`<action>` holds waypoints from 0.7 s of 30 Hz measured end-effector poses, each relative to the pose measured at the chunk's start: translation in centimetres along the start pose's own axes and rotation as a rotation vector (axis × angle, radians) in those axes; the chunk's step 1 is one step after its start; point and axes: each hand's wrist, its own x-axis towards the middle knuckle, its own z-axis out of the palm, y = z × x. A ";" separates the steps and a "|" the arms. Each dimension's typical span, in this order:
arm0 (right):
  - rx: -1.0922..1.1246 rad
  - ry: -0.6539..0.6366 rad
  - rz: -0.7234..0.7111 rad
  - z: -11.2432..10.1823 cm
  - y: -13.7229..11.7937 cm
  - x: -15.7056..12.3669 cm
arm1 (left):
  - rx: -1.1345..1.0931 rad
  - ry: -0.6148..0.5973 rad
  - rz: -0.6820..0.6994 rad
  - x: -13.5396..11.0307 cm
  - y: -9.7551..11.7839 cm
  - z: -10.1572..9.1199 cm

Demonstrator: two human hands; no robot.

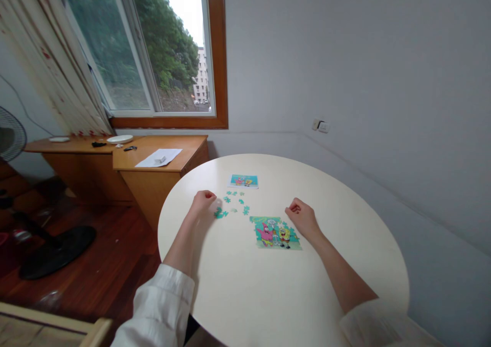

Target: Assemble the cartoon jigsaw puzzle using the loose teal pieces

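Note:
A partly joined jigsaw puzzle with cartoon figures lies on the round white table, its upper right edge jagged with gaps. My right hand is at that upper right edge, fingers curled together; whether a piece is between them I cannot make out. To the left, my left hand has its fingertips pinched beside loose teal puzzle pieces; anything in the pinch is hidden. Several more pieces are scattered between the left hand and the puzzle. Behind them lies a reference picture with the same cartoon scene.
A wooden desk stands at the left under the window, with a sheet of paper and a white plate on it. A black fan base is on the floor. The wall runs behind the table, with a socket.

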 end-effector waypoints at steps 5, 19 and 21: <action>-0.005 0.006 0.009 0.0 -0.2 0.0 | 0.049 -0.045 0.033 -0.2 0.2 0.0; 0.008 -0.025 0.001 0.4 0.7 0.2 | 0.191 -0.153 -0.018 -0.4 -0.2 0.7; 0.006 -0.029 0.003 0.4 0.6 0.1 | 0.232 -0.168 -0.007 -0.4 -0.3 0.9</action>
